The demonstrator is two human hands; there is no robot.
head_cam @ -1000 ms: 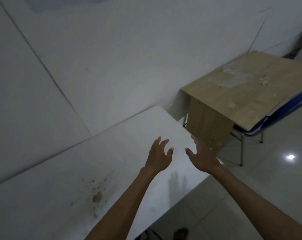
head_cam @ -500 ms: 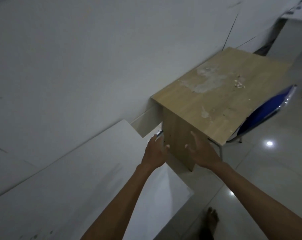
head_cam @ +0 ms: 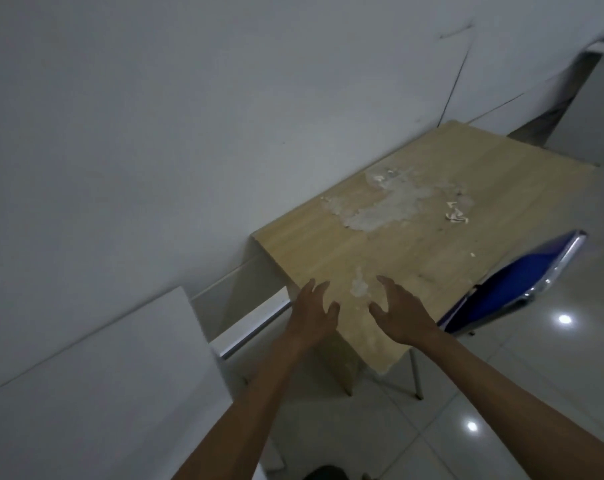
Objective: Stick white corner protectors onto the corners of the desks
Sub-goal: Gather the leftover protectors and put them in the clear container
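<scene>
A light wooden desk (head_cam: 432, 216) stands against the white wall, its top smeared with whitish residue. A small heap of white pieces (head_cam: 455, 216) lies on its far right part; I cannot tell whether they are corner protectors. My left hand (head_cam: 312, 315) and my right hand (head_cam: 399, 311) hover over the desk's near edge, fingers spread and holding nothing. A white desk (head_cam: 96, 382) fills the lower left.
A blue chair (head_cam: 512, 289) with a chrome frame is tucked in at the wooden desk's right side. A narrow gap with a metal rail (head_cam: 255, 330) separates the two desks. Glossy white floor tiles (head_cam: 536, 393) lie to the right. A dark doorway (head_cam: 570, 109) opens at the far right.
The view has moved from the white desk toward the wooden desk. Both hands, still holding nothing, have gone from above the white desk's corner to above the wooden desk's near edge.
</scene>
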